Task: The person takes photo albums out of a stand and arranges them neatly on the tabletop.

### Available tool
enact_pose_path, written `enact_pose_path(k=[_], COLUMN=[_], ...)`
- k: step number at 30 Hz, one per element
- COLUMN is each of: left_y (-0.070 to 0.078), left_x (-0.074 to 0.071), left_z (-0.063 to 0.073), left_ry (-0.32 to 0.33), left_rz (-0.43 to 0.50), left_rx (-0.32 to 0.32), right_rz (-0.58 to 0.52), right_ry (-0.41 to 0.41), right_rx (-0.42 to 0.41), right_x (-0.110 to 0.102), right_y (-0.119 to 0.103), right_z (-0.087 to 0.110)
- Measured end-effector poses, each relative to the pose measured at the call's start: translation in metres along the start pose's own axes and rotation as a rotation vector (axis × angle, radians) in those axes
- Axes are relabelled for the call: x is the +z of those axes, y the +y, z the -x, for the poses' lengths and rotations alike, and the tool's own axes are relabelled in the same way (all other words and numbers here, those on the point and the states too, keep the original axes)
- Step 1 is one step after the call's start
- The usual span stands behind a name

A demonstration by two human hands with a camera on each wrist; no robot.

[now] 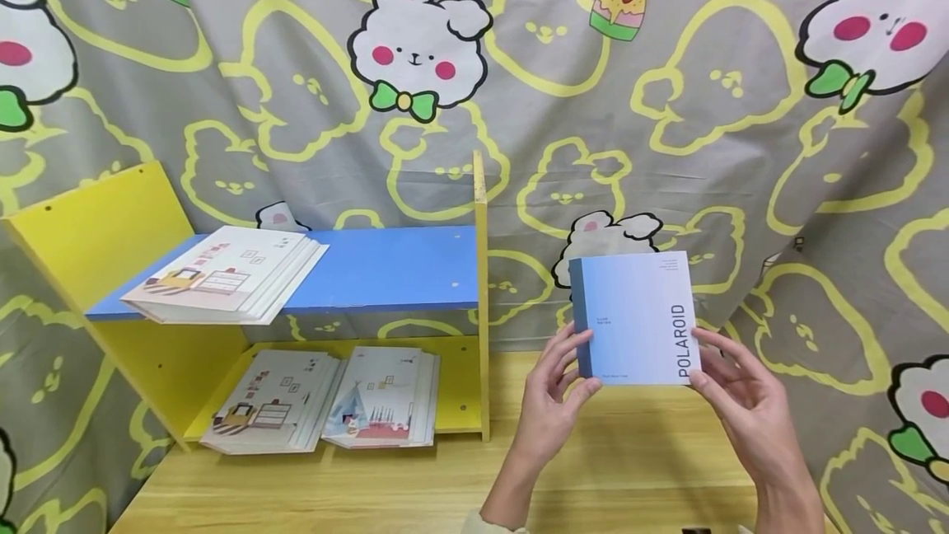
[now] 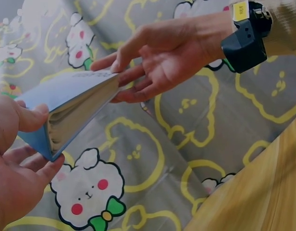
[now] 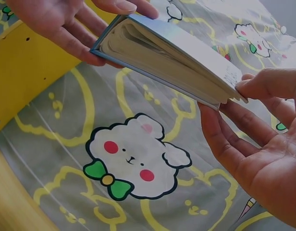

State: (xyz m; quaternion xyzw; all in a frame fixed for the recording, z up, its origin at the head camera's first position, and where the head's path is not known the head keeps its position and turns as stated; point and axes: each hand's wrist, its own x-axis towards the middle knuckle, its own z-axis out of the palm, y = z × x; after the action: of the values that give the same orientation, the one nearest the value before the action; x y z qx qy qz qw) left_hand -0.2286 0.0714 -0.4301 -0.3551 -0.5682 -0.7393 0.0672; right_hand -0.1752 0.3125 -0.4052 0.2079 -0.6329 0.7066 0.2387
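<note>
A light blue photo album [image 1: 638,320] with POLAROID printed along its right side is held up above the table, front cover toward the head camera. My left hand [image 1: 554,386] pinches its dark spine side near the lower corner, thumb in front. On the opposite edge, my right hand [image 1: 749,402] grips the lower right corner between thumb and fingers. Both wrist views show the album [image 2: 66,96] from below, its thick pages [image 3: 153,57] between closed covers.
Left of the hands stands a yellow shelf unit with a blue upper board [image 1: 393,266]. One white illustrated book [image 1: 222,270] lies on that board; two more, a book with a truck [image 1: 270,402] and a book with a tent [image 1: 381,394], lie below. A patterned curtain [image 1: 519,122] hangs behind the wooden table [image 1: 371,493].
</note>
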Motion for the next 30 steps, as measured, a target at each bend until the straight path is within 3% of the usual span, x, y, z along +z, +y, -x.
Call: enact_pose_path(k=[10, 21, 30], left_y=[-0.01, -0.022, -0.027], left_x=[0.001, 0.0, -0.006], left_z=[0.001, -0.002, 0.0], left_ry=[-0.005, 0.013, 0.031], left_rz=[-0.002, -0.029, 0.043], left_rx=[-0.013, 0.034, -0.014], right_rz=[-0.043, -0.099, -0.118], right_ry=[-0.039, -0.053, -0.059], right_rx=[-0.026, 0.001, 0.035], right_x=[-0.005, -0.006, -0.006], right_y=[0.006, 0.015, 0.024], right_z=[-0.002, -0.002, -0.003])
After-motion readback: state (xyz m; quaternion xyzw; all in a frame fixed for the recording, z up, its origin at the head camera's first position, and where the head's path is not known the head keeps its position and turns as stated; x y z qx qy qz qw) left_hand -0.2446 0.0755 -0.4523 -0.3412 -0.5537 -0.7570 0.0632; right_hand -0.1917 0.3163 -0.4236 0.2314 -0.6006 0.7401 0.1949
